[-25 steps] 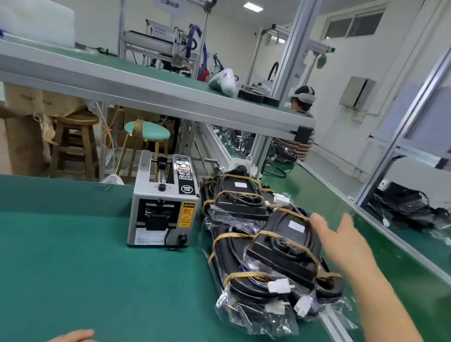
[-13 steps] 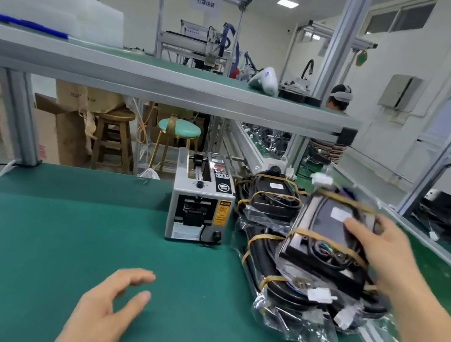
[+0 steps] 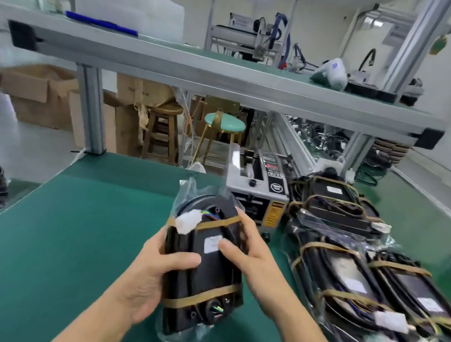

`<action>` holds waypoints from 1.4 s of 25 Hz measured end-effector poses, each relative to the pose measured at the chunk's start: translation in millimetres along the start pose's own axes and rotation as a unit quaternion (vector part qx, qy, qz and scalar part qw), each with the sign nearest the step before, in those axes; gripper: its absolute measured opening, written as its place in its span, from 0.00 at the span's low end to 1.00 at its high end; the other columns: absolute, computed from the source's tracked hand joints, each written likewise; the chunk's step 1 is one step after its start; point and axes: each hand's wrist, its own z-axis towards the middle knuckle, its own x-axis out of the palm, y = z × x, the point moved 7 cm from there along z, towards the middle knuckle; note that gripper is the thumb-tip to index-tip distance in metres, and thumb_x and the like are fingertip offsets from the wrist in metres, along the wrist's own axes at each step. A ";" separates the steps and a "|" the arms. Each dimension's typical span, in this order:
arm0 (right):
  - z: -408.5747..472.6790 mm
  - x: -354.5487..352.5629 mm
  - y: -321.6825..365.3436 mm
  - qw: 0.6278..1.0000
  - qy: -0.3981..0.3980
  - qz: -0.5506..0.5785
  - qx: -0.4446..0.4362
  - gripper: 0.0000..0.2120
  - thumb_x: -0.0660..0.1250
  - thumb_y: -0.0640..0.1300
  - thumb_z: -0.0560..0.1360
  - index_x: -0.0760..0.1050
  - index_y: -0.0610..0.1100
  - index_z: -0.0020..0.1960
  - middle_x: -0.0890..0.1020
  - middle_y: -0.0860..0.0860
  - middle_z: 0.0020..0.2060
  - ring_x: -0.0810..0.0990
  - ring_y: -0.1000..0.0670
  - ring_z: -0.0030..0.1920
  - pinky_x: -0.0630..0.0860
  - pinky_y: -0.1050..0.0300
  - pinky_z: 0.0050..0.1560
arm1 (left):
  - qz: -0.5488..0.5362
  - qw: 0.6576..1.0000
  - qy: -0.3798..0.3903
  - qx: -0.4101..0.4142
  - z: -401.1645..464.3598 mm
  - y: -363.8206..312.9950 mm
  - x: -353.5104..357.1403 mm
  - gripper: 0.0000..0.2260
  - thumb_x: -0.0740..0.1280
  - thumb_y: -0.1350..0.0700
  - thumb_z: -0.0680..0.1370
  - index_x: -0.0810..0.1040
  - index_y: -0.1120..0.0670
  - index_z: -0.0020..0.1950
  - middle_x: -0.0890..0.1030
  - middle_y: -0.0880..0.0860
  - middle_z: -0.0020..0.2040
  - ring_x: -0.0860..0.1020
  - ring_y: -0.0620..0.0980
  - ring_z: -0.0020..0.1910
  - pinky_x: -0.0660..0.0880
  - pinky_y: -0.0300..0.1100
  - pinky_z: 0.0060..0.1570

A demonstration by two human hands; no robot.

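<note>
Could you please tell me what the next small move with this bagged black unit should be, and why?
Probably lay the black plastic-bagged unit banded with tan tape down flat on the green mat: the left hand and right hand both grip it tilted up, its bag and tape on.

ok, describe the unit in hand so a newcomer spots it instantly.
On the green bench, just in front of the grey tape dispenser, find the black unit in a clear bag with tan straps. Unlike the matching units lying to its right, it alone is gripped by the left hand and right hand.
</note>
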 end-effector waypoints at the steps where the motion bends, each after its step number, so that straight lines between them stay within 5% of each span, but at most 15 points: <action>1: 5.1 5.4 1.2 0.999 0.005 -0.038 -0.011 0.29 0.65 0.40 0.78 0.59 0.55 0.75 0.69 0.58 0.71 0.68 0.59 0.70 0.63 0.57 0.73 | 0.041 0.997 -0.046 0.044 -1.2 -3.0 -9.0 0.33 0.78 0.60 0.58 0.77 0.54 0.63 0.81 0.60 0.57 0.80 0.59 0.55 0.79 0.47 0.48; 5: 7.6 17.3 26.2 0.994 -0.086 -0.033 -0.060 0.20 0.68 0.49 0.76 0.67 0.65 0.63 0.73 0.63 0.62 0.72 0.59 0.63 0.67 0.71 0.58 | 0.242 0.923 -0.237 0.185 -15.2 -6.5 -26.4 0.39 0.79 0.64 0.62 0.71 0.41 0.68 0.80 0.47 0.61 0.78 0.45 0.60 0.74 0.40 0.59; 8: -0.5 50.3 41.0 0.996 -0.021 0.005 -0.088 0.22 0.72 0.63 0.64 0.71 0.72 0.56 0.78 0.67 0.55 0.77 0.64 0.57 0.71 0.75 0.51 | 0.374 0.845 -0.279 0.262 -19.0 -5.6 -6.6 0.41 0.77 0.65 0.66 0.64 0.44 0.73 0.72 0.50 0.69 0.72 0.48 0.67 0.71 0.47 0.65; 10: 4.1 44.7 37.9 0.993 -0.062 0.017 -0.101 0.26 0.78 0.57 0.61 0.73 0.67 0.55 0.81 0.63 0.52 0.80 0.62 0.52 0.74 0.72 0.49 | 0.429 0.824 -0.252 0.272 -19.9 2.6 11.3 0.41 0.75 0.63 0.66 0.60 0.49 0.75 0.65 0.56 0.73 0.67 0.58 0.70 0.69 0.59 0.65; 12: 12.0 23.3 30.4 0.989 -0.104 0.046 -0.091 0.21 0.78 0.43 0.64 0.78 0.57 0.54 0.84 0.57 0.49 0.82 0.55 0.51 0.76 0.64 0.51 | 0.493 0.785 -0.222 0.303 -29.3 1.0 12.2 0.40 0.74 0.55 0.64 0.61 0.50 0.74 0.63 0.55 0.73 0.65 0.59 0.71 0.68 0.60 0.66; 14: 17.2 7.1 23.3 0.991 -0.087 0.081 -0.064 0.18 0.76 0.37 0.67 0.80 0.52 0.53 0.84 0.52 0.51 0.81 0.50 0.54 0.77 0.57 0.56 | 0.489 0.802 -0.207 0.273 -29.5 -14.1 -2.9 0.38 0.71 0.45 0.64 0.62 0.44 0.73 0.63 0.44 0.73 0.64 0.50 0.72 0.67 0.53 0.67; 16: 16.6 6.1 19.0 0.988 -0.087 0.112 -0.061 0.17 0.75 0.38 0.68 0.80 0.51 0.55 0.84 0.52 0.51 0.81 0.52 0.55 0.77 0.61 0.53 | 0.465 0.842 -0.203 0.184 -19.0 -21.9 -18.4 0.44 0.72 0.40 0.60 0.55 0.35 0.72 0.57 0.31 0.71 0.58 0.41 0.73 0.61 0.47 0.70; 18: 11.9 14.3 20.5 0.984 -0.133 0.093 -0.080 0.16 0.74 0.40 0.72 0.79 0.54 0.57 0.82 0.55 0.56 0.79 0.56 0.58 0.74 0.64 0.56 | 0.457 0.864 -0.172 0.127 -6.1 -16.6 -10.8 0.50 0.76 0.44 0.58 0.51 0.35 0.73 0.54 0.31 0.71 0.55 0.38 0.73 0.59 0.46 0.72; 21: -0.6 35.5 41.3 0.953 -0.167 -0.212 -0.134 0.18 0.63 0.62 0.72 0.74 0.64 0.61 0.68 0.66 0.67 0.61 0.65 0.70 0.52 0.57 0.74 | 0.443 0.862 -0.166 0.184 3.3 -9.7 12.8 0.39 0.74 0.59 0.68 0.59 0.47 0.74 0.64 0.46 0.73 0.63 0.46 0.73 0.64 0.50 0.70; 24: -4.5 44.5 59.7 0.883 -0.114 -0.418 -0.179 0.27 0.51 0.68 0.73 0.71 0.59 0.66 0.66 0.66 0.67 0.53 0.64 0.71 0.34 0.45 0.74 | 0.417 0.862 -0.209 0.199 -0.2 -13.2 7.0 0.33 0.74 0.65 0.68 0.66 0.39 0.65 0.77 0.45 0.63 0.76 0.41 0.61 0.74 0.38 0.58; 27: 6.1 28.1 67.0 0.919 0.013 -0.350 -0.179 0.26 0.47 0.63 0.76 0.72 0.59 0.66 0.69 0.65 0.66 0.58 0.65 0.71 0.42 0.45 0.74 | 0.309 0.922 -0.136 0.188 -1.1 -27.6 -4.1 0.32 0.78 0.60 0.58 0.73 0.39 0.57 0.82 0.49 0.54 0.81 0.44 0.50 0.75 0.32 0.48; 30: 20.8 5.1 56.6 0.977 0.118 -0.141 -0.104 0.16 0.60 0.49 0.77 0.78 0.52 0.62 0.76 0.56 0.62 0.71 0.59 0.65 0.63 0.56 0.70 | 0.257 0.951 0.003 0.173 -0.2 -35.5 -0.7 0.29 0.78 0.61 0.57 0.77 0.52 0.57 0.82 0.56 0.54 0.81 0.54 0.52 0.76 0.41 0.54; 32: 25.7 -1.6 45.0 0.990 0.116 -0.049 -0.060 0.13 0.67 0.45 0.74 0.80 0.51 0.58 0.80 0.51 0.57 0.77 0.55 0.60 0.70 0.57 0.65 | 0.219 0.965 0.043 0.136 2.9 -33.9 -3.7 0.30 0.78 0.63 0.56 0.77 0.56 0.58 0.81 0.60 0.55 0.80 0.59 0.55 0.76 0.47 0.58; 35: 32.6 -6.8 27.5 0.997 0.073 0.015 -0.026 0.07 0.71 0.41 0.74 0.82 0.49 0.51 0.83 0.53 0.45 0.79 0.56 0.48 0.72 0.63 0.54 | 0.223 0.968 0.089 0.072 3.8 -34.2 -13.9 0.33 0.78 0.67 0.56 0.78 0.56 0.61 0.81 0.61 0.56 0.80 0.57 0.55 0.76 0.41 0.55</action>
